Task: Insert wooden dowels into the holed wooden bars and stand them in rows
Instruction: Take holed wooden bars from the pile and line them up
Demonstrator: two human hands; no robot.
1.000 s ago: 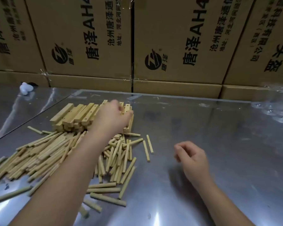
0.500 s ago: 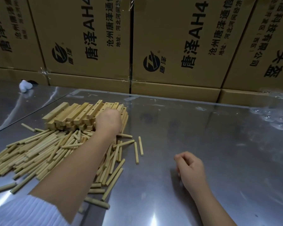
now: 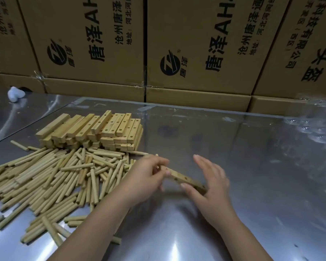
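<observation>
- L hand pinches one end of holed bar, over steel table.
- R hand: fingers straight, not closed; palm and thumb touch bar's other end.
- Loose dowels at 9 o'clock of hands; bar stack at 11.
- Tip: keep holes up, steady bar w/ R hand, feed dowel straight, no tilt.

Head camera, down onto near tabletop
</observation>
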